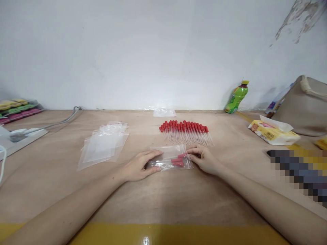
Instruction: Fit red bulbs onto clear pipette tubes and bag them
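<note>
In front of me on the table lies a clear zip bag (167, 152) with red-bulbed droppers (178, 163) inside. Its left end is under my left hand (140, 166), whose thumb and fingers are spread apart and rest on the plastic. At the right edge, the thumb and fingers of my right hand (203, 159) pinch the bag beside the bulbs. Just beyond the bag is a fanned row of droppers (185, 131), red bulbs pointing away from me and thin clear stems toward me. Left of my hands is a loose stack of flat zip bags (103, 144).
Another clear bag (164, 112) lies by the wall. To the right are a green bottle (237, 97), a tissue pack (274, 132), a beige bag (302, 105) and a pixelated dark object (298, 170). A power strip (22, 137) with a grey cable (61, 121) sits left.
</note>
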`<act>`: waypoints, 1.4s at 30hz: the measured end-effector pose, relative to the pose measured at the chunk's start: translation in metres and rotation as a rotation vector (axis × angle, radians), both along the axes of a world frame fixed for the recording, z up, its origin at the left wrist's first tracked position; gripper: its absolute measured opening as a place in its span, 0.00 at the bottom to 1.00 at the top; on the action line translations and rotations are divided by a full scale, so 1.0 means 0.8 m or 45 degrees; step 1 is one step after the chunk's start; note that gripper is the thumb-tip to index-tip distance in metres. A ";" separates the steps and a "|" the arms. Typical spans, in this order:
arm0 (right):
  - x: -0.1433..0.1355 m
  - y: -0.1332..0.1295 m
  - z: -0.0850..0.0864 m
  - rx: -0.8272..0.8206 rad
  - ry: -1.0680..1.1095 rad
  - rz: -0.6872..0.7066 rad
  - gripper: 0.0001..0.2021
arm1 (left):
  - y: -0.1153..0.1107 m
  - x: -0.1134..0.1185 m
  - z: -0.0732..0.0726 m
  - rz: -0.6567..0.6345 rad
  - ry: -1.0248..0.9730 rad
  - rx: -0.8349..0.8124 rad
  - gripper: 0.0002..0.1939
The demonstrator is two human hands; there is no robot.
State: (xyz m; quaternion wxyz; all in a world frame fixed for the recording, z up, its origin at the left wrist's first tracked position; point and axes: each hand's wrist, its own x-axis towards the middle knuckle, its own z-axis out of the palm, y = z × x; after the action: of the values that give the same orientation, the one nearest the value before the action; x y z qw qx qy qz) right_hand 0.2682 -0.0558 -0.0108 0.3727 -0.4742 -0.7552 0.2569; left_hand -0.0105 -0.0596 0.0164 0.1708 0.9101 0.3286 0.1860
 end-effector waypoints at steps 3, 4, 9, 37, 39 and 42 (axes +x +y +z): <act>-0.010 0.002 -0.002 0.039 -0.024 -0.092 0.09 | 0.000 0.001 0.000 0.002 0.003 0.002 0.27; -0.013 0.002 -0.002 0.040 -0.036 -0.141 0.09 | 0.000 0.001 0.000 0.003 0.002 0.003 0.27; -0.019 -0.002 0.001 0.108 -0.056 -0.035 0.09 | 0.001 0.001 -0.001 -0.019 -0.016 0.016 0.25; -0.007 0.155 0.084 -0.045 -0.221 -0.574 0.07 | 0.005 -0.002 -0.007 -0.033 0.001 0.020 0.24; 0.002 0.133 0.087 -0.026 -0.039 -0.539 0.07 | 0.005 -0.002 -0.007 -0.033 -0.005 0.023 0.24; 0.019 0.091 0.073 0.066 0.596 -0.517 0.06 | 0.005 -0.002 -0.007 -0.022 -0.002 0.009 0.24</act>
State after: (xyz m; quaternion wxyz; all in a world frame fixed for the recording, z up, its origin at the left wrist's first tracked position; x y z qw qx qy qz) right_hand 0.2833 0.0172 0.0480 0.5920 -0.5337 -0.5450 0.2600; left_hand -0.0120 -0.0555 0.0108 0.1695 0.9134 0.3199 0.1862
